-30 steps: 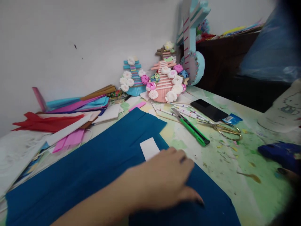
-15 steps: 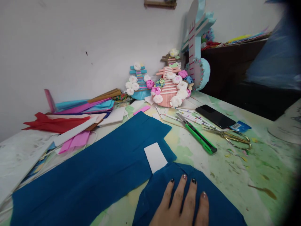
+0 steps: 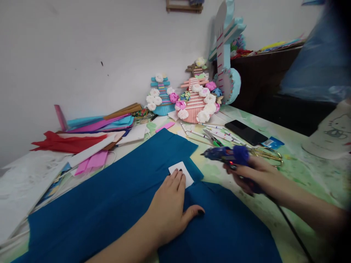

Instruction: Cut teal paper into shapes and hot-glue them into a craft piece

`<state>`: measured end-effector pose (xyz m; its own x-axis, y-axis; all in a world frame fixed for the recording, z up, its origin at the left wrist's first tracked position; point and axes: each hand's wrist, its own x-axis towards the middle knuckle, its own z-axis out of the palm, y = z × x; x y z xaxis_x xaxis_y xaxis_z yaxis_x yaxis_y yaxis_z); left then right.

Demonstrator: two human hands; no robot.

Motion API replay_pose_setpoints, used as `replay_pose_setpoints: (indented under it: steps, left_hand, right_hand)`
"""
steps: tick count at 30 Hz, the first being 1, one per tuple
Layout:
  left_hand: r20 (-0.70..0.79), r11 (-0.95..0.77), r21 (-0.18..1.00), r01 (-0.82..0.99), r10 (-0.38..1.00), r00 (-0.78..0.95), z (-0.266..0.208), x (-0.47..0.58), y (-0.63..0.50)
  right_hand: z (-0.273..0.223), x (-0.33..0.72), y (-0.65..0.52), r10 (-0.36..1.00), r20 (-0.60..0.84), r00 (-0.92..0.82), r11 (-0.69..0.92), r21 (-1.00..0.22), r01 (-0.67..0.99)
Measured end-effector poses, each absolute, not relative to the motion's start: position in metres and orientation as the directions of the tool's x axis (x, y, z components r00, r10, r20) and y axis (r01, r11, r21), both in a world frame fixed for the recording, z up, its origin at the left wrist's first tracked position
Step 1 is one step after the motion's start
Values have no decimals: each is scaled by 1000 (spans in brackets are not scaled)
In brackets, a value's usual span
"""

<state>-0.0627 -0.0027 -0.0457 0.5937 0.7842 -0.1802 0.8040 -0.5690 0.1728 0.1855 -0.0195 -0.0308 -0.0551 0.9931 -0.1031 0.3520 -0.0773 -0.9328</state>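
Note:
My left hand (image 3: 171, 204) lies flat, its fingertips resting on a small white card piece (image 3: 186, 176) and its thumb stretched out to the right. Under the hand spreads a rounded shape covered in dark blue paper (image 3: 225, 223); the white piece sticks out from its top edge. To the left stretches a long strip of blue crepe paper (image 3: 109, 186), with the white piece lying over its right end. In my right hand (image 3: 252, 175) is a blue glue gun (image 3: 227, 155), held above the table with its nozzle pointing left and a small red light on. Its black cord trails down to the lower right.
A green cutter (image 3: 216, 141), gold-handled scissors (image 3: 270, 155), white sticks (image 3: 218, 131) and a black phone (image 3: 246, 132) lie beyond the glue gun. Flower-decorated paper instruments (image 3: 193, 102) lean on the wall. Coloured paper (image 3: 71, 142) is piled at the left.
My right hand has come in from the right with the glue gun. My left hand now presses on the white piece; before, a hand lay spread on the rounded blue shape. The view shifted slightly.

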Motion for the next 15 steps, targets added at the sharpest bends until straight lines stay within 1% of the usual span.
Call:
replay_pose_setpoints:
  steps: [1, 2, 4, 6, 9, 15]
  left_hand:
    - [-185, -572, 185, 799, 778, 600, -47, -64, -2]
    - [-184, -577, 190, 794, 774, 606, -49, -65, -2]
    - [-166, -593, 182, 785, 768, 619, -51, -66, -3]
    - [-154, -605, 172, 777, 763, 628, -52, -66, -4]
    - [-172, -607, 193, 771, 752, 636, -51, -65, -4]
    - [-220, -594, 225, 773, 742, 634, -50, -65, -2]
  right_hand:
    - [-32, 178, -10, 985, -138, -104, -92, -929, 358]
    - [-34, 170, 0, 978, -142, -154, -67, -908, 412]
    - [-40, 158, 17, 979, -93, -183, 20, -844, 536]
    - [-45, 152, 26, 980, -31, -196, 97, -787, 609]
    - [-52, 151, 28, 979, 12, -202, 138, -771, 622]
    - [-54, 149, 29, 978, 22, -210, 150, -771, 619]
